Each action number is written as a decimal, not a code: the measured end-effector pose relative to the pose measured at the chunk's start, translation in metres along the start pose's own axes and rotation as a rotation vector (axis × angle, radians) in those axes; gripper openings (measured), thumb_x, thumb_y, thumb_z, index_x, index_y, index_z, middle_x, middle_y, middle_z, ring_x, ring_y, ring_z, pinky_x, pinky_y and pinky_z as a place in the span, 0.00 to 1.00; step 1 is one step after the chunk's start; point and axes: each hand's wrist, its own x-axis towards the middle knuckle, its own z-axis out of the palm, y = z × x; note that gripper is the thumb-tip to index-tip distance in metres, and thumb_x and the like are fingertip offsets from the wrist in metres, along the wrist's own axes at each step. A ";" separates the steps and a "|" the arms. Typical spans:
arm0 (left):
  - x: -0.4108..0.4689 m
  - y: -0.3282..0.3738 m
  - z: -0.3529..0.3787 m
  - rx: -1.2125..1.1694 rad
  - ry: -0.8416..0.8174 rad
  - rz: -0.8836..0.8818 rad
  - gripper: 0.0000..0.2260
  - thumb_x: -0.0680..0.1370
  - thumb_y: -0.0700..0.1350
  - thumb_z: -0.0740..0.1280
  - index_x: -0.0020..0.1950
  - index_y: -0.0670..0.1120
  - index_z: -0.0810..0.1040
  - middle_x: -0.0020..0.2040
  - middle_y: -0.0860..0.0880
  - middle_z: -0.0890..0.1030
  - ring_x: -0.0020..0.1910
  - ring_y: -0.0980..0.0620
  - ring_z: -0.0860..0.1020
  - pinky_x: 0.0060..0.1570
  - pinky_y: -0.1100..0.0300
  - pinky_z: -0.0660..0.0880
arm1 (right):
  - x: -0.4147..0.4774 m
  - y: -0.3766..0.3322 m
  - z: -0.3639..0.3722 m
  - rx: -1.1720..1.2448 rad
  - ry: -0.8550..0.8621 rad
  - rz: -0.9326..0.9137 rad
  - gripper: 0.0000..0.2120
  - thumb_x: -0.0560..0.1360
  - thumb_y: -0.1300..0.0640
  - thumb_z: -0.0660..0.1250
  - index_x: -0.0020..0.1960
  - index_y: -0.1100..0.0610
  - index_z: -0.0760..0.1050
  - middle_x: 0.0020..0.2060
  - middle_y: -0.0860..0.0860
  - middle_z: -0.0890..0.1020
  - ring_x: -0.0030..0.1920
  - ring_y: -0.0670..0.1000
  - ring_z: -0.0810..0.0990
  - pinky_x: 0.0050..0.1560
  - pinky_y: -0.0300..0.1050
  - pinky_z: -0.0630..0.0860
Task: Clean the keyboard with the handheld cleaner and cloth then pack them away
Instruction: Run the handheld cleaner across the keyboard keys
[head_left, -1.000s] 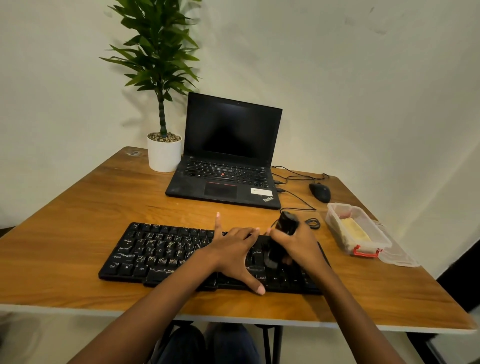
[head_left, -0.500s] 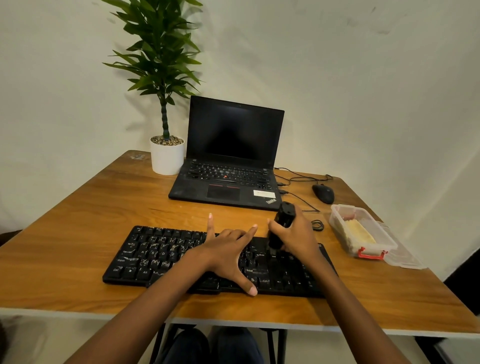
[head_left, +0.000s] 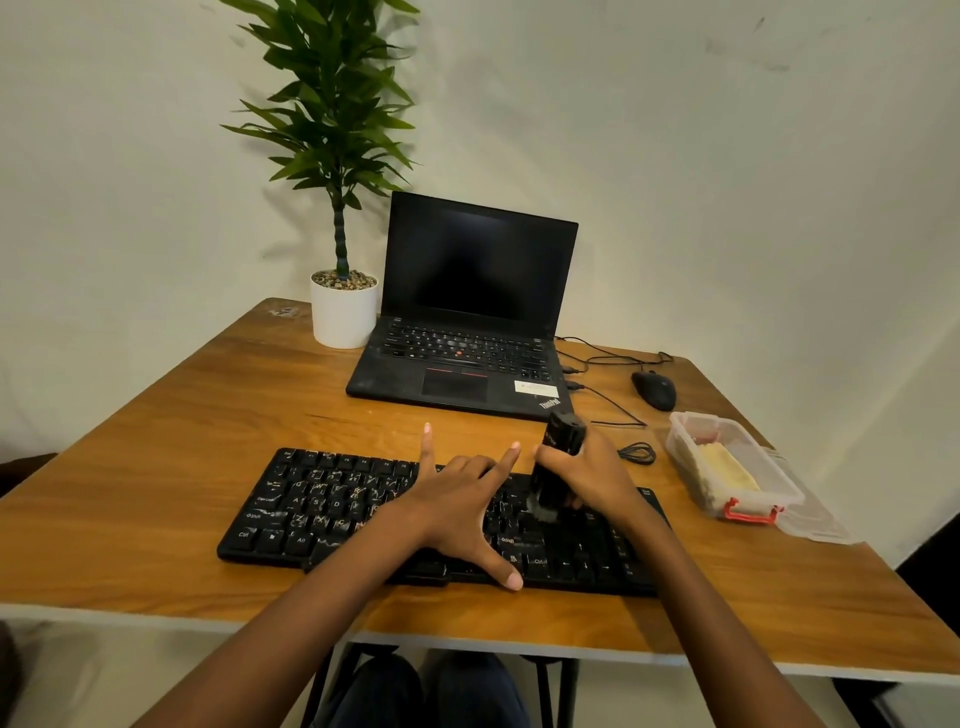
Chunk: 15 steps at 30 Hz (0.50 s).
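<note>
Left hand (head_left: 462, 506): palm down, fingers spread wide, resting on the flat black plastic keyboard (head_left: 322, 506) at the near table edge. Right hand (head_left: 592, 480): fingers curled around the upright black cylindrical handheld cleaner (head_left: 558, 457), its lower end touching the right-side keys.

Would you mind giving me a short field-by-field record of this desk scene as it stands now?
left hand: fingers spread, resting on the keyboard
right hand: grips the handheld cleaner, roughly upright, lower end on the right-side keys
cloth: yellow, inside the open clear container on the table, right side
lid: off, lying against the container
behind: open laptop with dark screen, mouse, potted plant
</note>
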 end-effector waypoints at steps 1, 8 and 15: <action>0.000 0.000 0.000 -0.002 -0.001 0.002 0.58 0.62 0.74 0.65 0.73 0.51 0.28 0.75 0.47 0.56 0.75 0.47 0.54 0.59 0.30 0.25 | 0.001 -0.001 0.002 -0.017 0.039 -0.026 0.12 0.72 0.54 0.69 0.51 0.56 0.68 0.40 0.52 0.77 0.39 0.51 0.78 0.30 0.39 0.74; -0.001 0.000 -0.001 -0.046 -0.009 -0.009 0.59 0.63 0.73 0.66 0.73 0.48 0.28 0.77 0.46 0.53 0.76 0.47 0.51 0.58 0.32 0.23 | 0.008 -0.006 -0.004 -0.004 -0.124 -0.001 0.13 0.73 0.53 0.68 0.52 0.54 0.67 0.44 0.55 0.78 0.39 0.52 0.80 0.25 0.38 0.74; -0.003 0.001 -0.002 -0.070 -0.020 -0.025 0.60 0.63 0.72 0.66 0.74 0.46 0.30 0.78 0.46 0.50 0.76 0.48 0.48 0.59 0.32 0.23 | 0.001 -0.003 -0.002 0.104 -0.221 -0.030 0.12 0.73 0.53 0.68 0.52 0.55 0.68 0.45 0.54 0.78 0.42 0.52 0.80 0.36 0.41 0.76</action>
